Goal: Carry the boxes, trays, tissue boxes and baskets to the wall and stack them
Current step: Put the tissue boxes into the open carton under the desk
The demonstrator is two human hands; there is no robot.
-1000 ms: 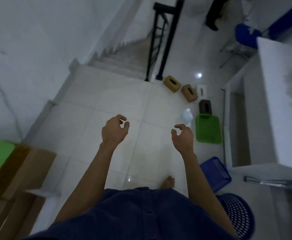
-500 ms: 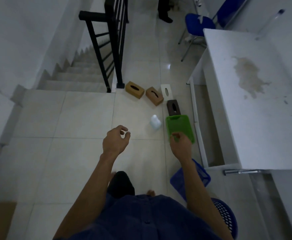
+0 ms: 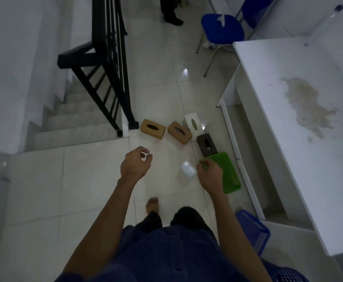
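Observation:
Several tissue boxes lie on the floor ahead: a tan box (image 3: 152, 129) by the railing post, a brown box (image 3: 179, 132), a white box (image 3: 194, 123) and a dark box (image 3: 206, 144). A green tray (image 3: 226, 175) lies just past the dark box, beside the table. A small white container (image 3: 188, 169) stands between my hands. My left hand (image 3: 135, 164) hovers with loosely curled fingers and holds nothing. My right hand (image 3: 209, 175) hangs over the tray's near left corner, fingers loosely curled, empty. A blue basket (image 3: 253, 228) sits at my right.
A black stair railing (image 3: 109, 64) guards a staircase (image 3: 75, 119) going down on the left. A white table (image 3: 309, 129) fills the right side. A blue chair (image 3: 221, 31) and a person's feet (image 3: 171, 16) are at the far end. A round blue basket (image 3: 288, 275) is at bottom right.
I have walked forward and turned right; the tissue boxes and green tray now lie closer. The cardboard and green item at the left have left view. Both hands stay empty.

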